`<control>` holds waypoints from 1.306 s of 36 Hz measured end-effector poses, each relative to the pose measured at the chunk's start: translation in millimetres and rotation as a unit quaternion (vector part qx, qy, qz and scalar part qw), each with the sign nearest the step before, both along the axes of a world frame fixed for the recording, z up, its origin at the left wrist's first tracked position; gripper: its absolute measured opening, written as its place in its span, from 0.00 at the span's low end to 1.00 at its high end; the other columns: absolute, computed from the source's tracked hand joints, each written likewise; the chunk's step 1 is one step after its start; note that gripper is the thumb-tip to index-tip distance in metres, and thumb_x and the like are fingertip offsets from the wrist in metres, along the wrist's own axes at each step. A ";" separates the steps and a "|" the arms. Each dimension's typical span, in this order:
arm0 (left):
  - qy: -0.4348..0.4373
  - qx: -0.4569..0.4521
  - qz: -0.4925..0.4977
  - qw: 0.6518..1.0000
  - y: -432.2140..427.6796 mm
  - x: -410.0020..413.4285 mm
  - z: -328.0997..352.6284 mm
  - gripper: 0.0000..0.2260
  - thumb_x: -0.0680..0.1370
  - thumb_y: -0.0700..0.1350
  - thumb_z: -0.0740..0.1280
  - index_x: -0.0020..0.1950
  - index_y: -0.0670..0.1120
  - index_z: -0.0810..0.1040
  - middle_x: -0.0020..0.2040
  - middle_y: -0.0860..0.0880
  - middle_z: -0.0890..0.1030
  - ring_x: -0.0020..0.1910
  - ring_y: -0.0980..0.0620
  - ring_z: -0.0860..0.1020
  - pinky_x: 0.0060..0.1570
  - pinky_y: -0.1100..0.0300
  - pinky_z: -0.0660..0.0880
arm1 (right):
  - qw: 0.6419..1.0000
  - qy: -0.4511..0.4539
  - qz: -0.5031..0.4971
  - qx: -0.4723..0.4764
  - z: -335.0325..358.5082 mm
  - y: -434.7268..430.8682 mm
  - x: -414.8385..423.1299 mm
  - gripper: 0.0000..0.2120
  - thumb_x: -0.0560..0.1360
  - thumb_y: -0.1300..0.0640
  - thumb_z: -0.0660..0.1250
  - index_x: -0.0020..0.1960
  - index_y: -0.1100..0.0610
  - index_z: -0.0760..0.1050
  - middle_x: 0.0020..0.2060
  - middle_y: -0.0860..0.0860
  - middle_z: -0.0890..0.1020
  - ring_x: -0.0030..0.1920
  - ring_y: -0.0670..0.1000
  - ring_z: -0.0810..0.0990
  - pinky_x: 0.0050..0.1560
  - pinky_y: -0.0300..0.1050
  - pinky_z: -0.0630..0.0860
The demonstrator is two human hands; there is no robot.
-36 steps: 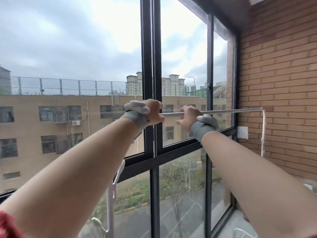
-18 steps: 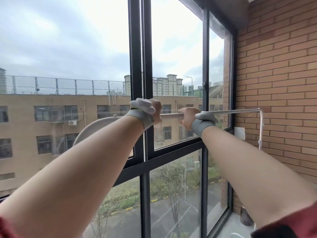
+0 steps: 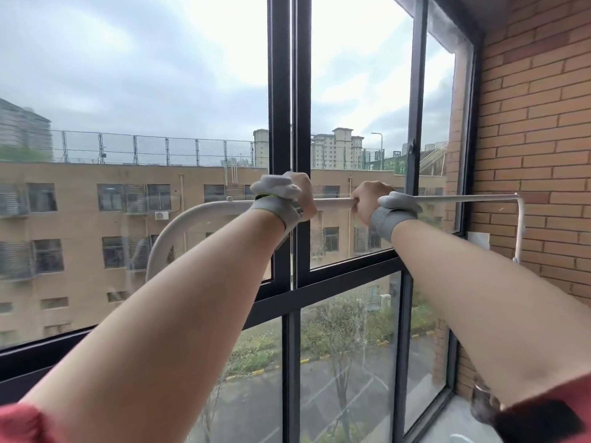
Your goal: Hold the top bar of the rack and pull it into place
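Rail (image 3: 332,203), white metal, horizontal at chest height before the black window frame (image 3: 281,123): left end curves downward, right end bends down beside the brick wall (image 3: 537,123). Left hand (image 3: 292,196) and right hand (image 3: 372,201), fingers curled round the rail's middle, near each other, grey wrist straps on both
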State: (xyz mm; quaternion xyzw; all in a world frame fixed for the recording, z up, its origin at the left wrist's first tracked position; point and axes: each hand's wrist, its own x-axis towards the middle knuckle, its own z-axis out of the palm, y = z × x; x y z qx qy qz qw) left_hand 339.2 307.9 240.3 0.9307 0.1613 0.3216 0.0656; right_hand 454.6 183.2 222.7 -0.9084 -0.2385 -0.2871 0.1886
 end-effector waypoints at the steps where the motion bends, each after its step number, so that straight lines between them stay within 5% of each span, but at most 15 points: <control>1: -0.001 -0.001 -0.003 1.000 1.8 -3.4 0.6 0.14 0.75 0.42 0.68 0.32 0.47 0.68 0.30 0.52 0.71 0.25 0.61 0.68 0.09 0.74 0.58 | 1.000 -0.005 0.007 0.000 -0.1 3.4 0.8 0.10 0.72 0.55 0.64 0.33 0.50 0.77 0.39 0.53 0.83 0.41 0.56 0.79 0.47 0.48 0.76; 8: 0.009 0.042 -0.002 0.999 -5.2 -13.4 4.9 0.20 0.75 0.39 0.69 0.26 0.47 0.65 0.25 0.52 0.66 0.17 0.58 0.66 0.08 0.74 0.55 | 1.000 -0.026 0.016 -0.005 0.9 8.3 3.1 0.11 0.73 0.55 0.62 0.34 0.49 0.79 0.37 0.53 0.83 0.41 0.57 0.79 0.47 0.48 0.76; 11: -0.013 0.040 -0.001 0.999 -6.3 -14.2 2.1 0.22 0.77 0.44 0.67 0.28 0.48 0.58 0.28 0.51 0.61 0.19 0.51 0.70 0.15 0.66 0.64 | 0.999 -0.036 0.015 -0.004 0.1 10.0 3.0 0.10 0.72 0.55 0.62 0.34 0.49 0.79 0.37 0.53 0.83 0.41 0.57 0.79 0.48 0.48 0.76; 12: -0.021 0.035 -0.004 0.999 -4.4 -14.6 1.2 0.23 0.77 0.44 0.67 0.29 0.48 0.57 0.28 0.51 0.61 0.20 0.60 0.75 0.17 0.69 0.69 | 0.999 -0.039 0.016 -0.006 0.0 11.7 2.0 0.10 0.72 0.55 0.62 0.34 0.50 0.78 0.37 0.53 0.83 0.41 0.57 0.78 0.47 0.48 0.75; 13: -0.026 0.026 -0.009 0.999 -2.7 -16.6 1.0 0.23 0.77 0.43 0.67 0.28 0.48 0.58 0.26 0.50 0.62 0.18 0.78 0.66 0.21 0.81 0.66 | 0.999 -0.039 0.017 -0.007 -0.2 14.3 1.2 0.10 0.72 0.56 0.62 0.34 0.50 0.79 0.37 0.53 0.82 0.40 0.57 0.77 0.46 0.47 0.74; 14: -0.023 0.022 -0.009 0.999 -2.8 -16.7 1.2 0.22 0.76 0.42 0.68 0.28 0.48 0.59 0.22 0.50 0.64 0.14 0.83 0.55 0.18 0.83 0.63 | 0.999 -0.040 0.016 -0.008 0.0 15.0 1.2 0.10 0.72 0.56 0.63 0.35 0.51 0.79 0.37 0.53 0.82 0.40 0.57 0.77 0.45 0.46 0.73; 15: -0.020 0.025 0.000 0.999 -2.5 -19.3 2.0 0.21 0.75 0.40 0.68 0.27 0.48 0.61 0.19 0.52 0.64 0.11 0.80 0.53 0.08 0.71 0.60 | 0.999 -0.038 0.016 -0.006 -0.3 17.7 0.6 0.10 0.73 0.56 0.63 0.36 0.51 0.79 0.37 0.53 0.82 0.40 0.57 0.77 0.45 0.46 0.72; 16: -0.015 0.024 0.011 1.000 -2.9 -21.6 1.9 0.21 0.75 0.40 0.68 0.27 0.48 0.62 0.19 0.53 0.64 0.09 0.77 0.54 0.07 0.71 0.52 | 0.999 -0.038 0.018 -0.005 -1.0 20.0 0.5 0.09 0.73 0.55 0.63 0.36 0.51 0.79 0.37 0.53 0.81 0.40 0.57 0.77 0.45 0.46 0.72; 23: -0.021 0.017 0.056 0.998 1.9 -35.6 1.4 0.20 0.73 0.37 0.68 0.26 0.46 0.63 0.17 0.54 0.63 0.08 0.71 0.60 0.12 0.68 0.53 | 0.998 -0.046 0.039 0.003 -3.0 36.0 -1.8 0.10 0.73 0.55 0.61 0.40 0.52 0.81 0.39 0.53 0.82 0.41 0.57 0.78 0.44 0.46 0.72; 25: -0.022 0.030 0.048 0.998 4.6 -38.1 2.7 0.20 0.74 0.38 0.67 0.27 0.47 0.62 0.23 0.53 0.64 0.11 0.54 0.68 0.11 0.69 0.56 | 0.998 -0.046 0.040 0.008 -2.5 40.4 -2.8 0.11 0.73 0.55 0.60 0.40 0.51 0.81 0.39 0.54 0.82 0.40 0.57 0.77 0.44 0.46 0.72; 28: 0.003 0.041 0.045 0.998 13.8 -42.7 3.8 0.18 0.74 0.37 0.67 0.26 0.45 0.65 0.25 0.51 0.66 0.21 0.57 0.64 0.12 0.69 0.60 | 0.998 -0.049 0.047 0.011 -2.5 49.7 -5.4 0.11 0.73 0.55 0.59 0.40 0.51 0.81 0.39 0.54 0.82 0.40 0.57 0.77 0.45 0.47 0.74; 33: 0.001 0.040 0.059 0.997 25.2 -40.7 0.0 0.16 0.72 0.41 0.69 0.27 0.46 0.68 0.25 0.51 0.69 0.23 0.57 0.67 0.23 0.67 0.59 | 0.997 -0.045 0.050 0.024 -6.4 53.7 -9.6 0.11 0.72 0.55 0.60 0.41 0.50 0.80 0.40 0.54 0.82 0.44 0.58 0.79 0.49 0.51 0.77; 37: 0.011 0.028 0.058 0.998 24.2 -40.4 3.0 0.12 0.72 0.43 0.71 0.30 0.45 0.71 0.25 0.52 0.69 0.22 0.58 0.67 0.22 0.68 0.59 | 0.997 -0.038 0.057 0.035 -6.9 51.3 -12.1 0.12 0.72 0.56 0.60 0.44 0.51 0.82 0.41 0.54 0.83 0.43 0.57 0.78 0.49 0.48 0.77; 42: 0.018 0.022 0.041 0.999 22.0 -36.0 3.3 0.20 0.74 0.44 0.71 0.27 0.47 0.64 0.23 0.52 0.67 0.16 0.54 0.69 0.11 0.69 0.60 | 0.997 -0.026 0.053 0.047 -8.6 44.7 -10.4 0.12 0.73 0.56 0.60 0.46 0.52 0.83 0.42 0.54 0.83 0.43 0.55 0.74 0.48 0.46 0.74; 47: 0.037 0.057 0.040 0.997 19.4 -35.6 1.6 0.09 0.76 0.44 0.69 0.37 0.44 0.73 0.29 0.50 0.72 0.25 0.57 0.68 0.23 0.63 0.62 | 0.998 -0.008 0.050 0.031 -5.0 42.5 -11.5 0.11 0.74 0.56 0.61 0.49 0.52 0.82 0.46 0.55 0.84 0.50 0.57 0.77 0.54 0.48 0.74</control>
